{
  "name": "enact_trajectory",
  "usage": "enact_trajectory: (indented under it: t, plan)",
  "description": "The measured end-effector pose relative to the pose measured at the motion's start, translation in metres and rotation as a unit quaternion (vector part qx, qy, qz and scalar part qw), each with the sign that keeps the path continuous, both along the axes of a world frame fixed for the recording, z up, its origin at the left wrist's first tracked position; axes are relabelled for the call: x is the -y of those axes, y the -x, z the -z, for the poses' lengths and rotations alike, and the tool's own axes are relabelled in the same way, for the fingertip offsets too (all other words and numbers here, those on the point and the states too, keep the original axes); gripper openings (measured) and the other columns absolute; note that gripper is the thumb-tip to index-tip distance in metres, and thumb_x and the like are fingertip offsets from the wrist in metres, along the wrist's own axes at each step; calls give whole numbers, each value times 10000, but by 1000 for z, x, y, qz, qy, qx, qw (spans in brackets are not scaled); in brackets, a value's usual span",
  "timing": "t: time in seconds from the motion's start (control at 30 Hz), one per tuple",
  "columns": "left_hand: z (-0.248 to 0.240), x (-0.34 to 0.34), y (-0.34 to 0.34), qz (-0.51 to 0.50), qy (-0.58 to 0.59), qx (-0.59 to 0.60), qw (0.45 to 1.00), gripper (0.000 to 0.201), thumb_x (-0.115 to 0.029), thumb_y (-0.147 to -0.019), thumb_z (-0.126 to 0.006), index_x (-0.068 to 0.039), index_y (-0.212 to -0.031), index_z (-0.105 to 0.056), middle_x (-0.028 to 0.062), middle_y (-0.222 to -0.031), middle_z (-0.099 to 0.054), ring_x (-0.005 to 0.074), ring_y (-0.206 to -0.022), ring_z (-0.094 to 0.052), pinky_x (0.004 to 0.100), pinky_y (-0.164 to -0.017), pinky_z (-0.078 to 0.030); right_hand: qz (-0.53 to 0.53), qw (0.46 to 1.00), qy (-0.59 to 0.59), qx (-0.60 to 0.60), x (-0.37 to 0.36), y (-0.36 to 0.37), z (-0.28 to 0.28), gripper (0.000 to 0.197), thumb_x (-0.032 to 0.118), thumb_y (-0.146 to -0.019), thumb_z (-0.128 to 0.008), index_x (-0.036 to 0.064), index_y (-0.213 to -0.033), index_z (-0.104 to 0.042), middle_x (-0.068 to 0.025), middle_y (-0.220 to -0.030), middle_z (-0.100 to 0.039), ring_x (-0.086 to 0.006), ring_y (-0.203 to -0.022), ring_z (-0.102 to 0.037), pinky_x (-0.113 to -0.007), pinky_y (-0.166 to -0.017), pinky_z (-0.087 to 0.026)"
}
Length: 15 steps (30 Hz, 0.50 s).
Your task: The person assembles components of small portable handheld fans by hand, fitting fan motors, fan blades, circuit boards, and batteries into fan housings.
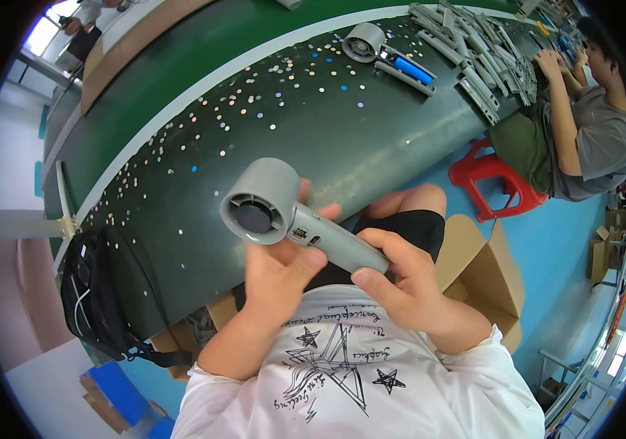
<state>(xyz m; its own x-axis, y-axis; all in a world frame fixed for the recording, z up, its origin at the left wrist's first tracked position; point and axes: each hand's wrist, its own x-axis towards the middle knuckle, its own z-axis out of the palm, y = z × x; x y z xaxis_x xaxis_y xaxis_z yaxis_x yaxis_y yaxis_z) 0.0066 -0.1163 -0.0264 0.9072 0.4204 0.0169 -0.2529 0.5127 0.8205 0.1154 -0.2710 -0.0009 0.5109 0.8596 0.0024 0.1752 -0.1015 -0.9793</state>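
Between my two hands I hold a grey handheld fan (347, 246), tilted with its round head up and to the left. My left hand (278, 272) grips it just below the head, thumb beside a small dark display and a slot. My right hand (406, 276) is closed around the bottom end of the handle. Beyond, on the green table, lies another grey fan (363, 42) with its handle open and a blue battery cell (409, 68) showing inside.
Grey shell pieces (474, 51) are heaped at the far right of the table (313, 139). Small round stickers dot its surface. A black bag (90, 293) stands at the left, an open cardboard box (485, 282) at my right. A co-worker sits on a red stool (492, 179).
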Motion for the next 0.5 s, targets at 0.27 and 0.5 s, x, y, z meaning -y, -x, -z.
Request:
enact_trajectory:
  t: [0.27,0.5]
  plan:
    - [0,-10,3,-193,-258,11,947,1207,-125,-619,-916,-182,-1487,-80,235,-1461,-288,325,-1077,-595,427,-871,-557,1,982,-35,186,-1,-2,-8,391,97,-804,-729,-21,-1134,-554,-130,-838,-593,-244,-649,-577,-323,-557,-479]
    - [8,-8,1,-208,-317,45,924,1043,-142,-622,-915,-171,-1395,-215,268,-1438,-286,317,-1061,-585,415,-829,-577,-11,978,-16,208,4,-3,-8,344,104,-793,-741,-22,-1073,-586,-109,-737,-579,-240,-570,-558,-335,-503,-449]
